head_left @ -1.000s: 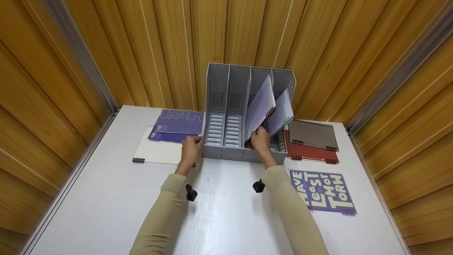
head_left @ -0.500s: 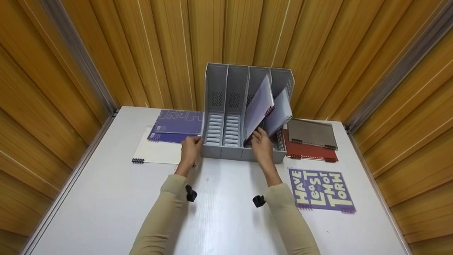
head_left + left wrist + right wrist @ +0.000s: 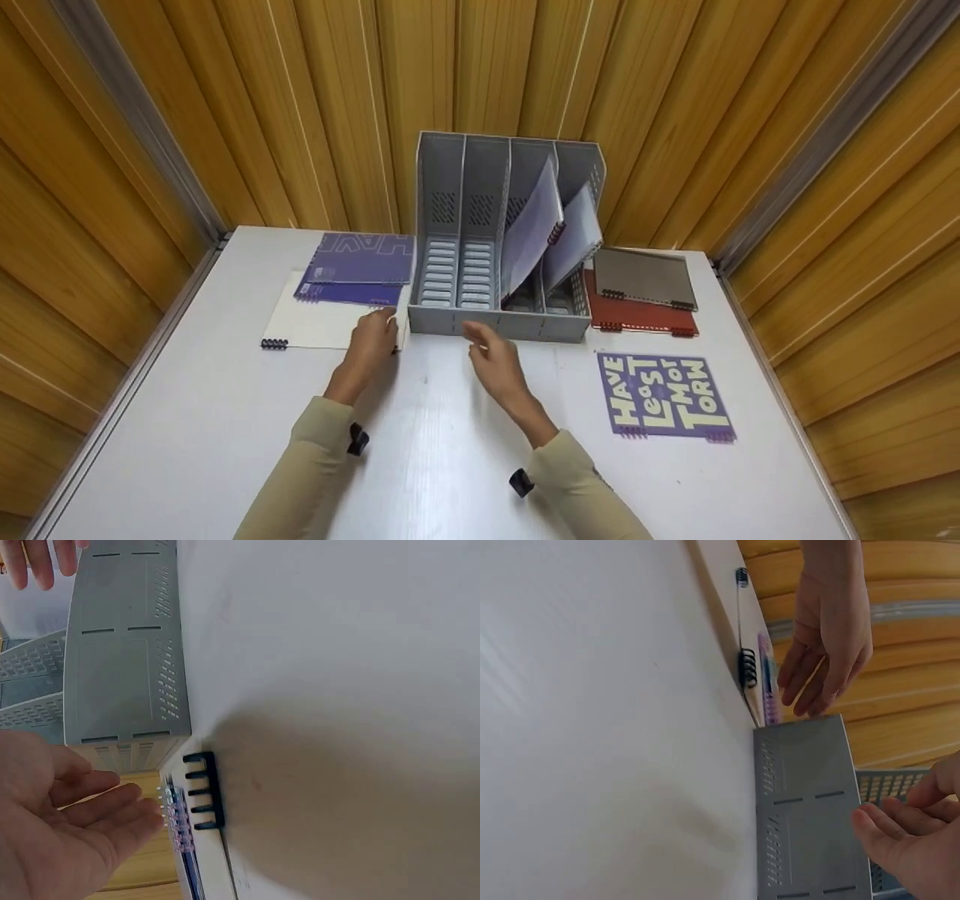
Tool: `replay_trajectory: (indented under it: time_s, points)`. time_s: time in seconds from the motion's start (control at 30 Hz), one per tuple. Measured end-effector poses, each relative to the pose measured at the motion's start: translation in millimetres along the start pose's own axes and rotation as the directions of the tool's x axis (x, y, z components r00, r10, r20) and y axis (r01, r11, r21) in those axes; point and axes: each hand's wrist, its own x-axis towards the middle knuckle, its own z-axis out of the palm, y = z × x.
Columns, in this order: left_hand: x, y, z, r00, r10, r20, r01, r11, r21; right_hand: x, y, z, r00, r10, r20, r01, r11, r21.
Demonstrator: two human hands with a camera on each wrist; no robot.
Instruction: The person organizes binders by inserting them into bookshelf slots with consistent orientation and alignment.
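A grey file organizer [image 3: 517,327] with several upright slots stands at the back of the table. Two spiral notebooks lean in its right-hand slots: a pale purple notebook [image 3: 534,225] and a whitish notebook [image 3: 574,238]. Over the right end of a cream notebook [image 3: 322,322] hovers my left hand [image 3: 369,346], fingers relaxed and holding nothing; purple notebooks [image 3: 360,259] lie on the cream one. In front of the organizer my right hand [image 3: 499,367] hangs with loose fingers, also without anything in it. The left wrist view shows the left palm [image 3: 67,817] beside the organizer's corner.
Right of the organizer, a grey-brown notebook [image 3: 645,277] overlaps a red notebook [image 3: 637,318]. Nearer the front lies a purple lettered notebook [image 3: 666,394]. Wooden panel walls [image 3: 337,112] enclose the white table [image 3: 435,465] at the back and sides.
My right hand has come out of the organizer's slots and moved left and nearer. The left hand has left the organizer's front left corner, shifting left. Both notebooks stay leaning in the slots.
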Motion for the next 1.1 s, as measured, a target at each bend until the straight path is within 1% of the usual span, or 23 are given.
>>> replay_trajectory:
  time_s: [0.07,0.13,0.23,0.3,0.43,0.57,0.63,0.8,0.87,1.0,1.1]
  points:
    - [-9.8,-8.9,-6.0,0.999,-0.011,0.036,0.009,0.998,0.055,-5.2,-1.8,12.5,0.997,-0.043,0.06,0.044,0.999,-0.018]
    - [-19.3,-15.3,-11.1,0.997,-0.005,0.074,-0.002,0.995,0.102,-8.8,-2.8,23.2,0.99,-0.083,0.112,0.088,0.995,-0.043]
    - [-32.2,-22.5,-17.0,0.992,0.004,0.127,-0.024,0.988,0.154,-11.6,-2.6,37.3,0.978,-0.106,0.178,0.12,0.99,-0.07]
    - [-39.4,-26.0,-19.7,0.989,0.007,0.149,-0.035,0.982,0.186,-12.2,-2.1,45.8,0.972,-0.107,0.21,0.127,0.988,-0.083]
    - [-49.8,-30.6,-22.7,0.979,-0.011,0.204,-0.043,0.966,0.256,-11.1,-3.3,60.0,0.964,-0.128,0.234,0.162,0.978,-0.131]
    - [-55.2,-32.3,-23.3,0.967,-0.015,0.252,-0.068,0.946,0.318,-7.8,-6.7,70.2,0.957,-0.155,0.245,0.203,0.962,-0.184]
    - [-56.2,-32.6,-23.0,0.968,-0.012,0.25,-0.074,0.941,0.33,-5.9,-7.6,74.5,0.953,-0.17,0.25,0.223,0.954,-0.202]
    - [-57.8,-29.5,-21.2,0.981,0.001,0.193,-0.07,0.935,0.349,-3.3,-8.4,83.1,0.946,-0.208,0.249,0.264,0.939,-0.222]
    - [-59.4,-28.1,-20.7,0.984,0.014,0.176,-0.079,0.927,0.366,-3.9,-8.3,85.4,0.945,-0.208,0.251,0.267,0.937,-0.227]
    - [-64.9,-24.7,-21.5,0.986,0.052,0.16,-0.113,0.907,0.406,-6.5,-9.3,89.3,0.941,-0.203,0.271,0.269,0.934,-0.237]
    - [-71.1,-20.2,-22.1,0.983,0.075,0.17,-0.14,0.903,0.407,-8.4,-10.4,90.3,0.94,-0.187,0.285,0.263,0.93,-0.258]
